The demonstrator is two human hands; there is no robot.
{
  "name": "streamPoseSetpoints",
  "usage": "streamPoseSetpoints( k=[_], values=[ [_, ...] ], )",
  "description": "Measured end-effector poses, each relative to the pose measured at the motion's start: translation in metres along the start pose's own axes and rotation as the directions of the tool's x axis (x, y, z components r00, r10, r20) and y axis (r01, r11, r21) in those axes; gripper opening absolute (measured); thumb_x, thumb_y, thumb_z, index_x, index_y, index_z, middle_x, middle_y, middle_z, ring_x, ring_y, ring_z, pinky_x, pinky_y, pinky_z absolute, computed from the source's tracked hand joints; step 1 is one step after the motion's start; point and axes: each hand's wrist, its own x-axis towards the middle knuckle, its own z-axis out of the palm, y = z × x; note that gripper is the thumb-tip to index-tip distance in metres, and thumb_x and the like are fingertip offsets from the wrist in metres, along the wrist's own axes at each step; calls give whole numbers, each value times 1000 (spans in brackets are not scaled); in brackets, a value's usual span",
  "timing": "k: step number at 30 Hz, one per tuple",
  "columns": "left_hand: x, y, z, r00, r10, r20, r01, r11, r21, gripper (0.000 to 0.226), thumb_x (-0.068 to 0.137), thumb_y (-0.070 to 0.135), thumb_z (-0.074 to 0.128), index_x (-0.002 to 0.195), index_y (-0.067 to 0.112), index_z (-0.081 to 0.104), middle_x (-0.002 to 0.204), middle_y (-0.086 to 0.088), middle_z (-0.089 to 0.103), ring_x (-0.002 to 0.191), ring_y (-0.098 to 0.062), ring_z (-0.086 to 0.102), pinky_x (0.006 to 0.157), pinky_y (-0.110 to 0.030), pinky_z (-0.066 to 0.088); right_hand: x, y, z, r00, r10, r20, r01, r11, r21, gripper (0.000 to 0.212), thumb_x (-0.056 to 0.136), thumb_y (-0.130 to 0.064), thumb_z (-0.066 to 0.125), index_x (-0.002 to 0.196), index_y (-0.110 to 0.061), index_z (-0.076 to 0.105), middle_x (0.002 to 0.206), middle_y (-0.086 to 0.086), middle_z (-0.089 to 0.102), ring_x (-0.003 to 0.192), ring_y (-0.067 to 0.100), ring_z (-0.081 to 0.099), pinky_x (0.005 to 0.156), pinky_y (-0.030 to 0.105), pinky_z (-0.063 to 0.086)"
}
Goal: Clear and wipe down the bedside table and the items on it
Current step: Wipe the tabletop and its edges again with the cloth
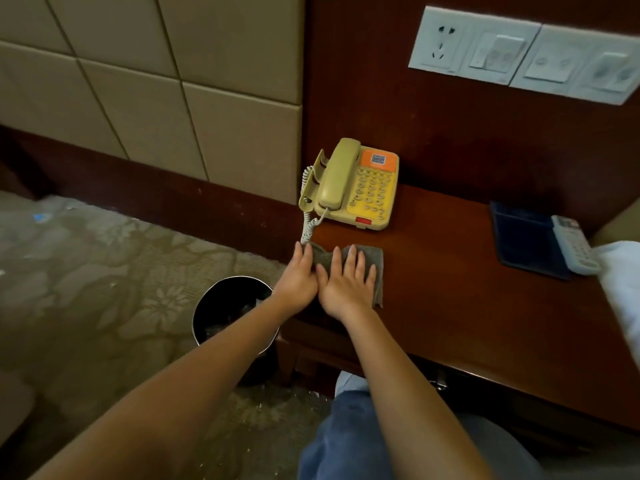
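Left hand (297,280) and right hand (347,289) press flat, fingers straight, on a crumpled grey cloth (375,260); wiping seems barely begun, yellow corded telephone (353,185) uncleared.

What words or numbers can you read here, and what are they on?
Nothing here can be read.
On the beige and yellow plastic telephone: square code on the orange sticker and key numbers, too blurred.
On the white plastic remote control: button marks too small.
On the white wall switch plate: symbols blurred.
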Motion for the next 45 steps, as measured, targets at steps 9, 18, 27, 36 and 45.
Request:
streamPoseSetpoints(
  k=[9, 18, 27, 36, 45],
  values=[
    [39, 8, -26, 953, -244, 179, 302, 808, -507, 46, 102, 33, 36, 137, 6, 45, 135, -10, 51, 125, -22, 47, 89, -25, 35, 36, -23, -3, 997, -76, 5, 77, 996, -52, 63, 102, -42, 18, 151, -18, -13, 157, 8, -24, 144, 24, -23, 115, 45, -16],
    [50, 1, -29, 942, -235, 239, 331, 763, -555, 48, 97, 42, 46, 133, 11, 53, 131, -9, 56, 122, -20, 51, 103, -33, 40, 48, -17, -6, 996, -92, 19, 93, 994, -54, 65, 102, -43, 19, 151, -17, -14, 158, 5, -23, 145, 20, -21, 116, 43, -14],
    [-14, -13, -31, 937, -254, 242, 348, 755, -556, 41, 98, 32, 49, 128, 5, 56, 121, -16, 62, 114, -26, 58, 102, -39, 45, -7, -20, 15, 990, -138, 39, 140, 989, -50, 67, 101, -48, 19, 151, -19, -15, 157, 5, -23, 145, 22, -22, 117, 44, -14],
    [-81, -38, -3, 947, -320, 32, 270, 737, -620, 49, 90, 32, 61, 129, 3, 54, 120, -14, 63, 109, -26, 61, 96, -42, 50, -70, -13, 37, 972, -223, 78, 225, 974, -16, 67, 101, -49, 22, 151, -24, -14, 157, 2, -24, 145, 19, -22, 115, 41, -15],
    [-81, -28, 7, 937, -346, -52, 243, 750, -615, 35, 96, 25, 53, 118, -2, 57, 113, -14, 64, 102, -24, 62, 81, -31, 53, -68, 32, 19, 982, -190, 9, 190, 982, 3, 76, 98, -58, 24, 152, -19, -12, 159, 0, -17, 147, 17, -13, 117, 38, -7]
  ],
)
